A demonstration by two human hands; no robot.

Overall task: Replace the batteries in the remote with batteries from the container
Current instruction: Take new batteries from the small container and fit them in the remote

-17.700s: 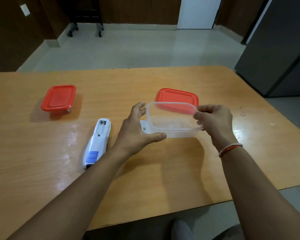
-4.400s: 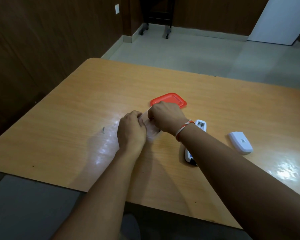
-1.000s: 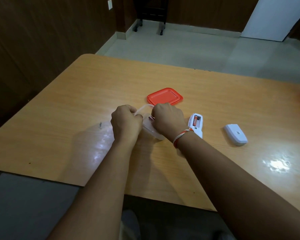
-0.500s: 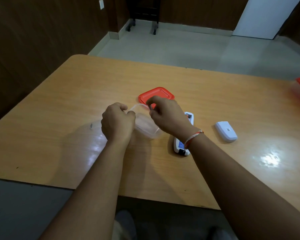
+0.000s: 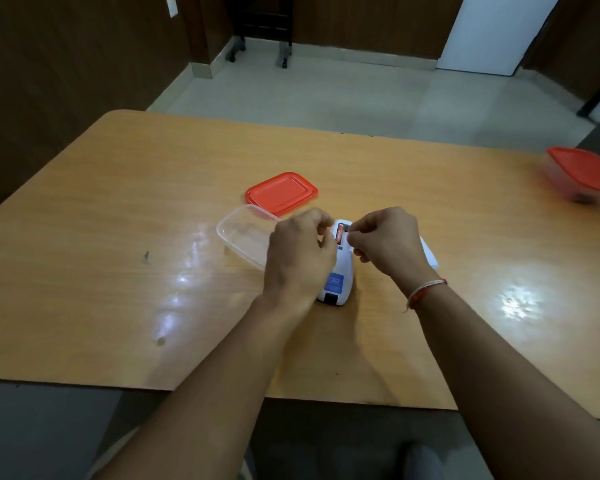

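Note:
The white remote (image 5: 340,271) lies back-up on the table (image 5: 118,220), its battery compartment open with one orange battery (image 5: 339,234) seated in it. My left hand (image 5: 298,254) hovers over the remote's left edge, fingers curled, nothing visible in them. My right hand (image 5: 385,240) is pinched at the compartment's right side; a small dark tip, seemingly a battery, shows between its fingertips. The clear container (image 5: 238,237) stands just left of my left hand, its inside looking empty. Its red lid (image 5: 281,192) lies behind it.
The white battery cover (image 5: 430,258) lies right of the remote, mostly hidden by my right hand. A second clear container with a red lid (image 5: 584,171) sits at the table's far right. A small dark speck (image 5: 146,256) marks the tabletop at left.
Both hands left the clear container and moved right to the remote. My left hand let go of the container; my right hand came out of it, pinched.

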